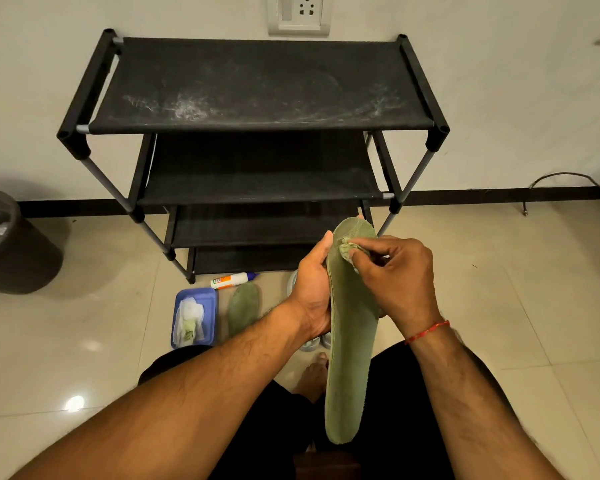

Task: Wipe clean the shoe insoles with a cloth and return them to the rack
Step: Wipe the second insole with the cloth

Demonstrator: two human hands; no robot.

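Head view: right hand (395,275) fingertips (355,252) pinching a wadded cloth (346,249), pressed to the toe end of a green insole (350,323). Left hand (312,289) gripping the same insole along its edge, thumb curled over the rim; insole at 5 o'clock of frame centre, heel toward the body. On the tiled floor at 9 o'clock of the left hand, second insole (244,308), then blue tray (208,297) of wipes; glue bottle (232,280) at 11 o'clock of the second insole. Black rack (257,84) at 12 o'clock, top shelf dusty.
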